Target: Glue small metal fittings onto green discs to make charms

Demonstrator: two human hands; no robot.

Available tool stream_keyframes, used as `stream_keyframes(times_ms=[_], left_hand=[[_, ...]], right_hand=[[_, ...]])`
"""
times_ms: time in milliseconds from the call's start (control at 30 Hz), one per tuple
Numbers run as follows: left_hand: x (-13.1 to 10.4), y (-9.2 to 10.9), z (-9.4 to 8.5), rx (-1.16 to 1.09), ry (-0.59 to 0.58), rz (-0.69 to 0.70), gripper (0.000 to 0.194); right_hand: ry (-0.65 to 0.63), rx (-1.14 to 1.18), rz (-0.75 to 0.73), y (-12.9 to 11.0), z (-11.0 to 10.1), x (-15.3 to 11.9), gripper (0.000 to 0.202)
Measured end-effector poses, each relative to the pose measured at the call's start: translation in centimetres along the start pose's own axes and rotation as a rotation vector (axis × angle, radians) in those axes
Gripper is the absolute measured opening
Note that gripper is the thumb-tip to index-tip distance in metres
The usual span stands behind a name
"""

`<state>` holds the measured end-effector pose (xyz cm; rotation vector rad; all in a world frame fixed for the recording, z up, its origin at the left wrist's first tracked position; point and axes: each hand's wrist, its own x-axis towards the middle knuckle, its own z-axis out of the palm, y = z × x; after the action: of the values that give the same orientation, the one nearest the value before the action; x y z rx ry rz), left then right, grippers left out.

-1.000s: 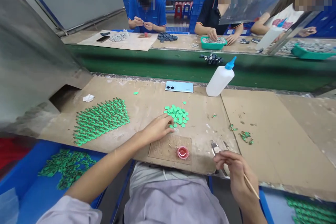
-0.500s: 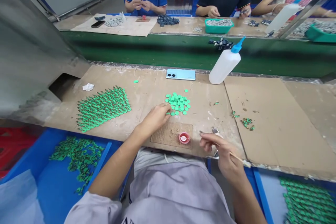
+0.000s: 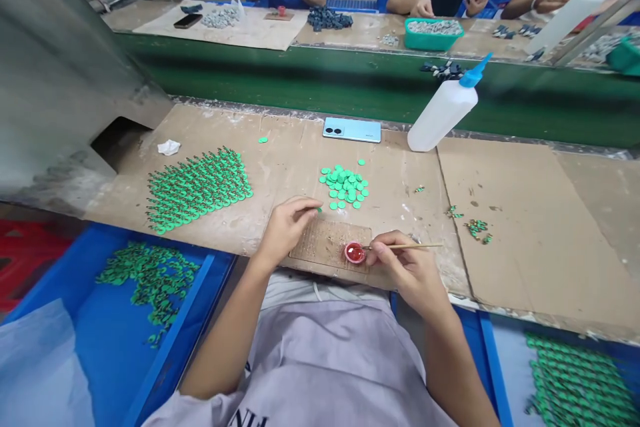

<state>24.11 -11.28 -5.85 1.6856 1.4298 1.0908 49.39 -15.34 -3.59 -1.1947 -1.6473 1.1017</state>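
Between the thumb and fingers of my left hand (image 3: 286,230) a small green disc (image 3: 319,210) is pinched, just in front of a loose pile of green discs (image 3: 345,183). My right hand (image 3: 407,267) grips a thin wooden stick (image 3: 417,246), held almost level. The stick's tip reaches the small cup of red liquid (image 3: 355,253); whether it dips in I cannot tell. That cup stands on a thin brown board (image 3: 320,247) at the table's front edge. To the left, green discs with dark pieces on them lie in a tight block of rows (image 3: 200,190).
A white bottle with a blue nozzle (image 3: 443,113) and a light blue phone (image 3: 352,129) are at the back. Small green pieces (image 3: 479,230) lie on cardboard at right. Blue bins (image 3: 100,373) flank my lap. Co-workers sit across a green divider (image 3: 300,80).
My right hand has moved left, bringing the stick to the red cup. My left hand has drawn back from the pile with a disc. The head view has shifted slightly.
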Motion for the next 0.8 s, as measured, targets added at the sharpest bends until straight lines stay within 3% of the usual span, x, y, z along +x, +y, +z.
stream_keyframes(times_ms=[167, 367, 800], left_hand=[[-4.0, 0.9, 0.7, -0.427, 0.134, -0.101, 0.005], [-7.6, 1.7, 1.6, -0.769, 0.062, -0.451, 0.031], [-9.0, 2.0, 2.3, -0.719, 0.052, -0.503, 0.032]], right_hand=[[0.015, -0.148, -0.117, 0.6, 0.5, 0.1, 0.036], [-0.007, -0.242, -0.149, 0.9, 1.0, 0.5, 0.039], [-0.024, -0.307, -0.146, 1.0, 1.4, 0.7, 0.038]])
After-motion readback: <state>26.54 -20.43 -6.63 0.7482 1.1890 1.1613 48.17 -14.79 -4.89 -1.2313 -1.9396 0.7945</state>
